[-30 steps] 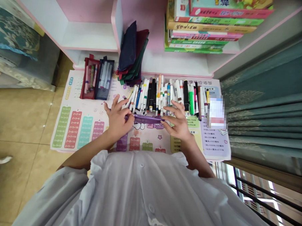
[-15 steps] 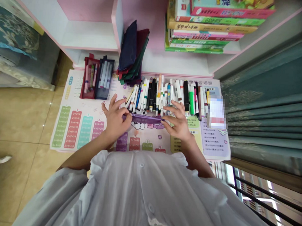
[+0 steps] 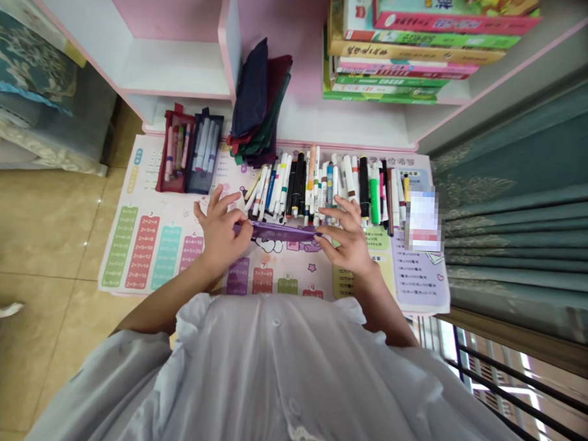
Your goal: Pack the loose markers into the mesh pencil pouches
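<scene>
head view: my left hand (image 3: 219, 233) slid outward pinching the purple pencil pouch (image 3: 278, 231), my right hand (image 3: 347, 242) pinching its other end.

The left hand (image 3: 219, 233) and right hand (image 3: 346, 243) face each other, fingertips pinching inward.

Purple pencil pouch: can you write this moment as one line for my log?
left hand: pinches purple pencil pouch | right hand: holds its other end | beside: loose markers

Pink shelf (image 3: 174, 72) w/ stacked bks (image 3: 408, 51), dark fabric pouches (image 3: 253, 102), teal curtain (image 3: 529, 192), tiled floor (image 3: 40, 235), times-table mat (image 3: 178, 206)
</scene>
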The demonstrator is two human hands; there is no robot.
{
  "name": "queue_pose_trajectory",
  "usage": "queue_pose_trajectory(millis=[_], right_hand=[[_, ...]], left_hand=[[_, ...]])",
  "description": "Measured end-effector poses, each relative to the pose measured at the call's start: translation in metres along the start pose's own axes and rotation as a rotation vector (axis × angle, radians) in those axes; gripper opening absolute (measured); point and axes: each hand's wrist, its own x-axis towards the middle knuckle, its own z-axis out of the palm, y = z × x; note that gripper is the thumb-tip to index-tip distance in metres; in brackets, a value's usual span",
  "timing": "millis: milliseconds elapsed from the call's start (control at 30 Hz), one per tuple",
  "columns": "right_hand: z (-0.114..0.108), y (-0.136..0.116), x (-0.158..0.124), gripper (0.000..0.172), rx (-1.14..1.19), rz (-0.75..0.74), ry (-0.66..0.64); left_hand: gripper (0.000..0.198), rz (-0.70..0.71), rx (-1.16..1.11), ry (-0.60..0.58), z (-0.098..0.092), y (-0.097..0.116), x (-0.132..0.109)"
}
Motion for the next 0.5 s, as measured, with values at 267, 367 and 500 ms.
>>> queue_pose_trajectory(millis=[267, 367, 500], right_hand=[[0.0004, 0.0001, -0.0007, 0.003, -0.007, 0.026, -0.013], [0.0006, 0.0009, -0.0011, 0.004, -0.003, 0.044, -0.031], [0.0011, 0.0016, -0.0017, 0.004, 0.012, 0.04, -0.016]], left_hand=[[0.014, -0.023, 0.0, 0.02, -0.004, -0.0017, -0.0001], [0.015, -0.027, -0.007, 0.023, -0.0061, -0.0037, -0.0002], [0.016, -0.042, -0.001, 0.025, -0.0092, -0.007, -0.0006]])
